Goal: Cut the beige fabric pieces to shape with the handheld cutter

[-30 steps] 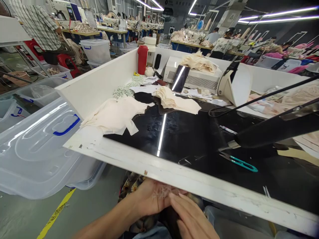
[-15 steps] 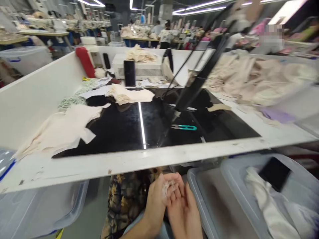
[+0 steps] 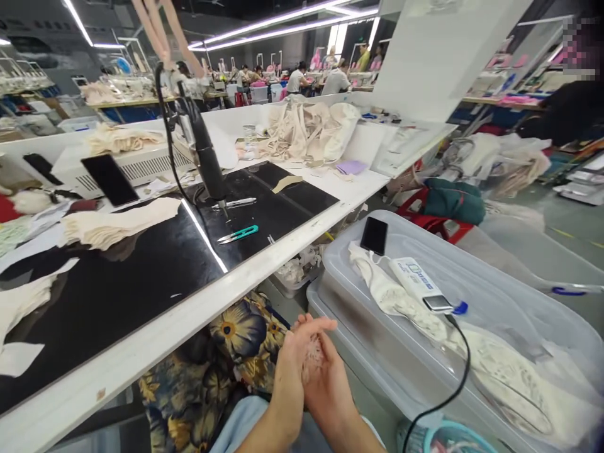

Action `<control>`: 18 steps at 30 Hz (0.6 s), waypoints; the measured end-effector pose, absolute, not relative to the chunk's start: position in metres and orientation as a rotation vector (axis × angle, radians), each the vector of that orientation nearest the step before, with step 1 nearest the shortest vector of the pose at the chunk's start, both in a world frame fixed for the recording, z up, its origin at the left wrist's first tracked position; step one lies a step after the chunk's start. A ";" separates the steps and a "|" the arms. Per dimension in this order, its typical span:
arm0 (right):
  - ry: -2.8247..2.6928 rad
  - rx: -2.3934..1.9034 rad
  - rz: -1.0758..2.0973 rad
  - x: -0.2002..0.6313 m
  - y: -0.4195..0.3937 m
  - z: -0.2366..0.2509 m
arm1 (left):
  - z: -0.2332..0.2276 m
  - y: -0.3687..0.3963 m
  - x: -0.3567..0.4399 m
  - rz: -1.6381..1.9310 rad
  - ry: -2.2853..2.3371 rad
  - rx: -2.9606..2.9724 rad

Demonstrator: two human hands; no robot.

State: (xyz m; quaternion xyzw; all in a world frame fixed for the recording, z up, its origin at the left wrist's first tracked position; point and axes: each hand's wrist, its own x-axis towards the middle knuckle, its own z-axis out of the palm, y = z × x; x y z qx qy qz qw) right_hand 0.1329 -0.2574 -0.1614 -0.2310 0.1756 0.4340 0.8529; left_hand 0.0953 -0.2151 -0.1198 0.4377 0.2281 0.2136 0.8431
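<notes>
Below the table edge, over my lap, my left hand (image 3: 295,365) and my right hand (image 3: 325,384) are pressed palm to palm. A small wad of pale thread scraps (image 3: 312,357) sits between the palms. Both hands are apart from the table. On the black work surface (image 3: 141,270) lie teal thread snips (image 3: 240,234), and a stack of cream fabric pieces (image 3: 113,226) is further left. A black hanging tool on a cable (image 3: 207,160) points down at the surface near the snips.
To my right, a clear plastic bin (image 3: 495,302) has a phone (image 3: 374,235), a white device with a black cable (image 3: 419,283) and lace fabric on its lid. A phone (image 3: 110,179) leans on a white box. Cream fabric is heaped at the back; people work beyond.
My view has swung to the right, bringing the plastic bin into sight. My hands stay together below the table edge, still rubbing the thread scraps between the palms.
</notes>
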 end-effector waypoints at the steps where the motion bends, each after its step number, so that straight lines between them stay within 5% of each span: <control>1: 0.406 -0.460 0.932 0.136 -0.262 -0.161 | -0.116 -0.211 0.091 0.467 0.473 0.921; 9: 0.647 -0.465 1.089 0.167 -0.379 -0.170 | -0.093 -0.196 0.091 0.559 0.432 0.888; 18: 0.869 -0.769 0.805 0.174 -0.583 -0.224 | -0.108 -0.194 0.086 0.446 0.565 0.945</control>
